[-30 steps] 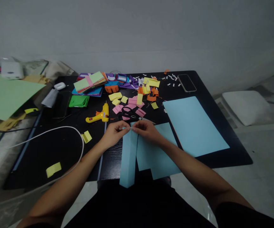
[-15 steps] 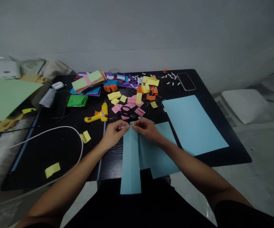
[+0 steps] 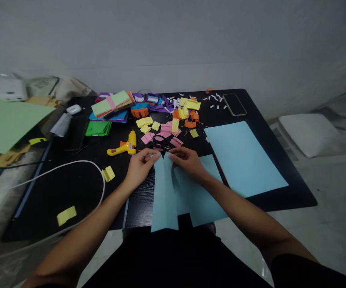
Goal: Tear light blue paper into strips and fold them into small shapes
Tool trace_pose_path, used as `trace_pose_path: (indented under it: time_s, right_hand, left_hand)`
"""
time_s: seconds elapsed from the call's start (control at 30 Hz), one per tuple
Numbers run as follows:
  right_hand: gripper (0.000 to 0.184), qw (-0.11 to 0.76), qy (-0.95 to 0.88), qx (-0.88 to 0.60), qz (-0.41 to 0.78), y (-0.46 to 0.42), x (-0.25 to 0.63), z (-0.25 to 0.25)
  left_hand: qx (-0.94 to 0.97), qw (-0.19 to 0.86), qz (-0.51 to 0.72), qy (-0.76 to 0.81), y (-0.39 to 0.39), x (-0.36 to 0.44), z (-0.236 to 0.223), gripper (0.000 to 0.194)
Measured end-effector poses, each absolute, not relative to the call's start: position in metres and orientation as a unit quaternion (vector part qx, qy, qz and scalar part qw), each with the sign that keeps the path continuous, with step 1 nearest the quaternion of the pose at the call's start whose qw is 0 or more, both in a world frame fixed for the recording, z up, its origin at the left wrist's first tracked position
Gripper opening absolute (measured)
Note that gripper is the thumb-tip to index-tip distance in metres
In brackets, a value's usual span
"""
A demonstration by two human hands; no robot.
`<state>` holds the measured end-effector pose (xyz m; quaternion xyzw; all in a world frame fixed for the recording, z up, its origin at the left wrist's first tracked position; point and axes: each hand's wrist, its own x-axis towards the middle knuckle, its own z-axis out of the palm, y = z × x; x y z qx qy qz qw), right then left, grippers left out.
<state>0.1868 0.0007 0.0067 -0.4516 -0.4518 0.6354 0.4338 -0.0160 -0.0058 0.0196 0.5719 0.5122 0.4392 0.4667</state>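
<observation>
A long strip of light blue paper [image 3: 163, 200] with a crease down its length hangs toward me over the table's front edge. Its far end is split by a short V-shaped gap along the crease. My left hand [image 3: 141, 166] pinches the left side of that gap, and my right hand [image 3: 188, 163] pinches the right side. Under my right hand and forearm lies a wider blue paper sheet [image 3: 203, 200] with a notch in its near edge. Just beyond my fingers, black-handled scissors [image 3: 160, 139] rest among pink paper pieces [image 3: 167, 129].
To the left are a yellow glue gun [image 3: 126, 146], green folded papers [image 3: 98, 128] and a looping white cable [image 3: 103, 180]. A stack of coloured paper [image 3: 113, 105] sits behind. On the right lie a large blue sheet [image 3: 246, 160] and a phone [image 3: 234, 105].
My hands have drawn slightly apart, and the strip's far end has parted along the crease. Its near end has lifted up and back toward the table.
</observation>
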Motion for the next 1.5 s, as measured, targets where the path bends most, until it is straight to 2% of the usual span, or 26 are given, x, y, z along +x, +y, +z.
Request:
trace_pose_path:
  time_s: [0.13,0.3,0.4,0.63,0.8,0.97,1.17,1.4,1.5]
  right_hand:
    - [0.046,0.386,-0.433,-0.418,0.699,0.0,0.188,0.009]
    - [0.053,0.423,-0.433,-0.429,0.67,0.003,0.19,0.006]
    - [0.053,0.441,-0.427,-0.44,0.656,0.005,0.19,0.006]
    - [0.047,0.462,-0.393,-0.449,0.656,0.004,0.189,0.012]
    - [0.041,0.47,-0.395,-0.445,0.652,0.003,0.19,0.017]
    - [0.036,0.483,-0.39,-0.457,0.637,0.002,0.19,0.013]
    - [0.041,0.509,-0.359,-0.466,0.628,0.004,0.188,0.008]
    - [0.04,0.42,-0.413,-0.435,0.681,-0.001,0.188,0.017]
    - [0.042,0.426,-0.431,-0.44,0.663,-0.001,0.189,0.017]
  left_hand:
    - [0.54,0.493,0.451,0.513,-0.004,-0.018,0.02,0.034]
    - [0.452,0.635,0.388,0.492,-0.004,-0.019,0.025,0.046]
    - [0.44,0.665,0.354,0.488,-0.004,-0.021,0.025,0.044]
    - [0.552,0.622,0.322,0.452,-0.003,-0.028,0.028,0.047]
    - [0.586,0.632,0.28,0.422,-0.002,-0.031,0.03,0.05]
    - [0.589,0.607,0.311,0.435,-0.004,-0.026,0.029,0.051]
    - [0.577,0.59,0.346,0.447,-0.005,-0.022,0.025,0.052]
    - [0.587,0.559,0.367,0.455,-0.005,-0.02,0.027,0.052]
    - [0.589,0.554,0.373,0.455,-0.006,-0.019,0.027,0.051]
